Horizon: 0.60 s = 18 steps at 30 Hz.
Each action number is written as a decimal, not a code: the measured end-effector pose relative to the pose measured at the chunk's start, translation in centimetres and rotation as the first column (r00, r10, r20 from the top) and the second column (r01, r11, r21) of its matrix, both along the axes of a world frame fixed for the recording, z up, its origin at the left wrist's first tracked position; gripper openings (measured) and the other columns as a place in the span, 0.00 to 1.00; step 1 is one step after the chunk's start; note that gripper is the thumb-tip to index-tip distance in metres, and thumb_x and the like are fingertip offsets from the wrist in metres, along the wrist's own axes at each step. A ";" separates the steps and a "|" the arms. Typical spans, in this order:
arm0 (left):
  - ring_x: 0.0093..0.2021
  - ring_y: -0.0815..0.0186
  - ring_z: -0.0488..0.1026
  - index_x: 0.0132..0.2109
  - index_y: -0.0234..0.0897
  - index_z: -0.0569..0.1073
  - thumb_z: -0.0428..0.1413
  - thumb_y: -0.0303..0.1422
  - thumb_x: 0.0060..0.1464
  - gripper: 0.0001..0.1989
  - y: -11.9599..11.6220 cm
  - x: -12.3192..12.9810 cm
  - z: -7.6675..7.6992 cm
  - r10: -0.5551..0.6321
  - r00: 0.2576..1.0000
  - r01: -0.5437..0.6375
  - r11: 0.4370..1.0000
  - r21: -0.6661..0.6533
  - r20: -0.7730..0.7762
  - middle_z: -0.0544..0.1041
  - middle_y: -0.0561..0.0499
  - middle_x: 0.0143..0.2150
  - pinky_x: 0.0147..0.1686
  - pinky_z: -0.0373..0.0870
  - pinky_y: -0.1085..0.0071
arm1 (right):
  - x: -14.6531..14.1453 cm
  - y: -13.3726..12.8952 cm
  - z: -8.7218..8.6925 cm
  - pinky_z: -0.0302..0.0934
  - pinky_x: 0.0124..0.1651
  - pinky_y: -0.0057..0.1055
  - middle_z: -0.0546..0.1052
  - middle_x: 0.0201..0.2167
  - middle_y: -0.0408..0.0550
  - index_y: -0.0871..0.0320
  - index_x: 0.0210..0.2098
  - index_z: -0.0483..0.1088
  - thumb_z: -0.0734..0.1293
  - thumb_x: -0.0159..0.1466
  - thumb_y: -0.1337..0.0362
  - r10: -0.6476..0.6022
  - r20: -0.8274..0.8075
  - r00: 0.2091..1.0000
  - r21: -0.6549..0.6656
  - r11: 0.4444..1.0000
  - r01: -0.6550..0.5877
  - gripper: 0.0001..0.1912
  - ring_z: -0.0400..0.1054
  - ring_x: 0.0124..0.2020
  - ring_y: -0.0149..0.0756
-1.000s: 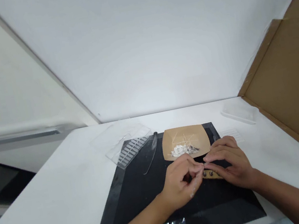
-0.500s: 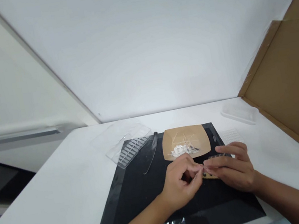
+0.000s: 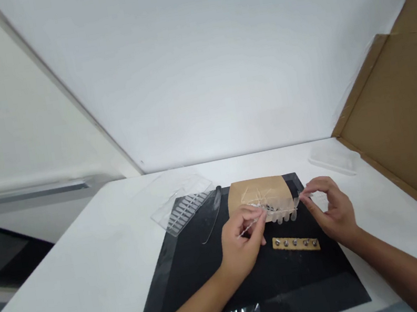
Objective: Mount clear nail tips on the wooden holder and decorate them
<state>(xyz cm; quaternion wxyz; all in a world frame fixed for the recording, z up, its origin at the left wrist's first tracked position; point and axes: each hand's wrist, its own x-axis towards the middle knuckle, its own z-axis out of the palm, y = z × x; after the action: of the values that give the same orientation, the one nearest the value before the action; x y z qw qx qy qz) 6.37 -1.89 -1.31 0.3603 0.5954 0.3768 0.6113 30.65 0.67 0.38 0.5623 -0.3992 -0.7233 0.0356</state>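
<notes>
At the left of the white tabletop [image 3: 67, 270], a clear slotted tray [image 3: 188, 212] lies slantwise, partly over the far left corner of a black mat [image 3: 196, 275]. Right of it, a thin curved tool [image 3: 213, 221] with a dark handle rests on the mat. Next comes the left hand [image 3: 241, 241], its thumb and fingers pinching a clear strip [image 3: 280, 214] with rounded tabs along its near side. The strip is held up in front of a brown paper tray [image 3: 234, 193], which contains white scraps and thin sticks. Nearer, a small wooden bar [image 3: 296, 244] with five metal studs lies on the mat, between the hands and apart from both. The right hand [image 3: 333, 212] pinches a small clear piece [image 3: 297, 200] at the strip's right end; whether it is detached, I cannot tell. Farther right, a translucent container [image 3: 335, 160] sits near brown cardboard [image 3: 398, 119].
</notes>
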 end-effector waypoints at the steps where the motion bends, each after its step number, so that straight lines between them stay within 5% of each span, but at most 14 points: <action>1: 0.19 0.77 0.74 0.39 0.35 0.76 0.63 0.33 0.64 0.06 0.1 0.0 0.0 0.016 1.000 -0.016 1.000 -0.013 0.013 0.78 0.49 0.43 0.19 0.71 0.78 | 0.2 0.3 -0.2 0.69 0.48 0.47 0.79 0.39 0.49 0.51 0.44 0.74 0.72 0.69 0.67 -0.005 -0.011 1.000 -0.025 1.000 0.005 0.06 0.73 0.45 0.46; 18: 0.18 0.76 0.72 0.38 0.34 0.76 0.66 0.39 0.61 0.12 0.8 -0.6 0.6 0.098 0.992 -0.088 0.988 -0.127 0.075 0.80 0.50 0.38 0.18 0.70 0.78 | 0.0 -0.3 0.3 0.70 0.46 0.43 0.80 0.32 0.44 0.52 0.39 0.73 0.75 0.67 0.70 0.212 0.090 0.973 -0.025 0.977 -0.211 0.08 0.74 0.40 0.42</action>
<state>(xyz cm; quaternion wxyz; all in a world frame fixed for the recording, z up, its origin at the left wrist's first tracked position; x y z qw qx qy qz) 5.74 -1.07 -0.66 0.3826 0.5283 0.4263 0.6267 30.63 0.35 0.65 0.5183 -0.3254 -0.7866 0.0820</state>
